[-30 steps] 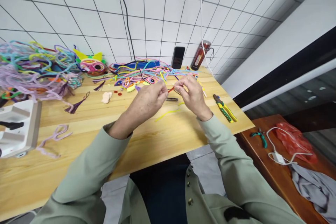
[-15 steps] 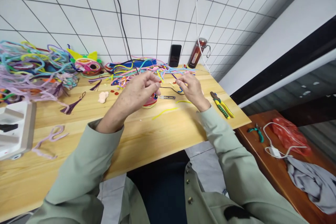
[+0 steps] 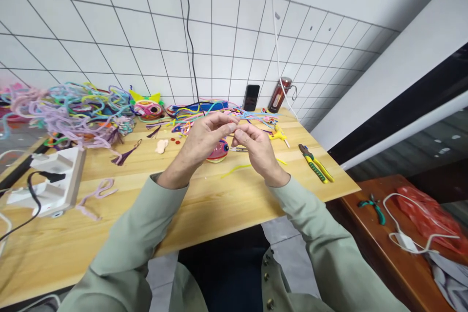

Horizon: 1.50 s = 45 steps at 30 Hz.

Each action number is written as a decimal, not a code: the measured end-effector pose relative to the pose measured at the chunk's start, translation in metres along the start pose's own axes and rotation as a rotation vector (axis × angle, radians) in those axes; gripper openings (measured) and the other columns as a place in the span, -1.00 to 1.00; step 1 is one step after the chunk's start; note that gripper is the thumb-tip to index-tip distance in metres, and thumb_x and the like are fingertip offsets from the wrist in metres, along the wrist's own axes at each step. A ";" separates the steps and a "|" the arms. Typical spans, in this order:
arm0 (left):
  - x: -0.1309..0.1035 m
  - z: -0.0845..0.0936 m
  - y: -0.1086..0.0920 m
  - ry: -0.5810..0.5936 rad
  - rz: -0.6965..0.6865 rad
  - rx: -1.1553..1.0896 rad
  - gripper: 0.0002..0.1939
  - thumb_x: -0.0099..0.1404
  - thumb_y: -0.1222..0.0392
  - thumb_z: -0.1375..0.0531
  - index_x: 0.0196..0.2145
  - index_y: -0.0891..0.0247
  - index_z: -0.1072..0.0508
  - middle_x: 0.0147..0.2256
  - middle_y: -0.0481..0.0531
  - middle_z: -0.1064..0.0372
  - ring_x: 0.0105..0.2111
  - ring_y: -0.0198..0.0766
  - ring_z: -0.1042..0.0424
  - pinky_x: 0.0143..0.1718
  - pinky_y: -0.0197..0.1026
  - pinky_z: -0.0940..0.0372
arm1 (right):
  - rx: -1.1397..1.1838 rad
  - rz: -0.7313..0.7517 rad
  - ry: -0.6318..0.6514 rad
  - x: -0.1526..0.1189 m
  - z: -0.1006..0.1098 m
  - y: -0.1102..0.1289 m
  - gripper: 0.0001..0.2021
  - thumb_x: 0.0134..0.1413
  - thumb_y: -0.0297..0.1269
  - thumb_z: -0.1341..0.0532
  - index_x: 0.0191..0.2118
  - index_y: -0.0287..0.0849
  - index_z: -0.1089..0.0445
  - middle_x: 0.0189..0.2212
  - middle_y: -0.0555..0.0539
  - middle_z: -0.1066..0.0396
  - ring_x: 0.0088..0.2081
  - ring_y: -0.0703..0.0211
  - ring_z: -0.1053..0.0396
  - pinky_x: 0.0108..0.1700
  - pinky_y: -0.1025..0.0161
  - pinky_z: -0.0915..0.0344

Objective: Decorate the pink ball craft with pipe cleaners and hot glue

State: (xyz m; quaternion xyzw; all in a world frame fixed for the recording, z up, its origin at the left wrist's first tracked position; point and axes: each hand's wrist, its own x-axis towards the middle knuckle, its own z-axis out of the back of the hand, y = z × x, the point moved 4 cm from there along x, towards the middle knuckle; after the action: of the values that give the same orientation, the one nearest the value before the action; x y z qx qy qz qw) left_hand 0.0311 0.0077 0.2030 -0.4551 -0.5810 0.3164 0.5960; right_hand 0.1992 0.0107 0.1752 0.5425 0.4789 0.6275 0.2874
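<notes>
My left hand (image 3: 204, 144) is raised above the table, thumb and index finger pinched on a small red piece (image 3: 231, 121). Its exact kind is too small to make out. Right beside it, my right hand (image 3: 259, 152) is closed in a pinch, its fingertips meeting those of the left; what they hold is hidden. Below the left hand lies a round pink figure (image 3: 218, 151) with a dark eye, partly covered. Thread snips (image 3: 239, 149) lie between the hands, partly hidden. A yellow pipe cleaner (image 3: 236, 169) stretches across the wood beneath the right hand.
Yellow-green pliers (image 3: 317, 165) and a yellow glue gun (image 3: 280, 135) lie to the right. Behind stand a phone (image 3: 251, 97) and a flask (image 3: 280, 95). Tangled pipe cleaners (image 3: 80, 112), a finished mask-like figure (image 3: 146, 107) and a power strip (image 3: 62, 185) occupy the left.
My hands were apart, each pinching near a bit of red; now they have come together at the fingertips. The view has shifted, and the glue gun shows behind the right hand.
</notes>
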 end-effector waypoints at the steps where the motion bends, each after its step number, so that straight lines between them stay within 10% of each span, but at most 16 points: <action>1: 0.000 0.000 -0.003 -0.003 -0.008 0.000 -0.60 0.21 -0.13 -0.62 -0.19 0.21 -0.76 -0.10 0.14 -0.76 -0.06 -0.09 -0.67 0.05 -0.11 -0.54 | -0.021 0.027 -0.034 0.003 -0.001 0.003 -0.51 0.23 0.32 -0.53 -0.23 -0.06 -0.61 -0.40 0.06 -0.58 -0.32 0.19 -0.52 -0.15 0.21 -0.51; 16: 0.005 0.023 -0.019 -0.085 0.005 0.165 -0.51 0.31 -0.25 -0.56 -0.34 0.22 -0.58 -0.48 -0.05 -0.47 -0.47 -0.29 -0.40 -0.38 -0.24 -0.35 | -0.649 0.665 -0.162 0.033 -0.015 0.019 -0.79 0.47 -0.29 -0.33 -0.30 -0.05 -0.58 -0.43 0.02 -0.58 -0.35 0.14 -0.48 -0.17 0.14 -0.42; 31: 0.006 0.032 0.001 -0.238 0.000 -0.016 -0.59 0.30 -0.16 -0.61 -0.36 0.21 -0.66 -0.42 0.00 -0.62 -0.51 -0.35 -0.43 -0.44 -0.29 -0.36 | -0.552 0.560 -0.125 0.042 0.004 0.017 -0.81 0.53 -0.21 -0.37 -0.23 0.01 -0.60 -0.29 -0.02 -0.59 -0.21 0.05 -0.53 -0.08 0.05 -0.51; 38: 0.009 0.025 -0.003 -0.298 0.029 -0.223 -0.49 0.10 -0.15 -0.69 -0.39 0.25 -0.58 -0.39 0.02 -0.65 -0.57 -0.45 -0.34 -0.52 -0.36 -0.27 | -0.351 0.514 -0.141 0.042 0.008 0.015 -0.57 0.38 0.14 -0.51 0.17 0.06 -0.58 0.05 -0.12 -0.62 -0.06 0.00 -0.59 0.06 -0.02 -0.61; 45: 0.007 0.008 0.001 -0.224 0.090 -0.289 -0.49 0.07 -0.13 -0.70 -0.43 0.25 -0.57 -0.39 -0.03 -0.57 -0.56 -0.47 -0.36 -0.51 -0.36 -0.30 | -0.349 0.573 -0.115 0.040 -0.004 0.010 -0.71 0.52 0.15 -0.38 -0.13 0.12 -0.74 -0.20 -0.06 -0.76 -0.08 -0.08 -0.70 0.15 -0.12 -0.62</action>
State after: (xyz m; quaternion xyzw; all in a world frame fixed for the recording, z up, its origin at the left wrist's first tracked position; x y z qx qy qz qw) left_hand 0.0246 0.0153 0.2041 -0.5234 -0.6621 0.3046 0.4414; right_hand 0.1870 0.0409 0.2006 0.6319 0.1754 0.7238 0.2146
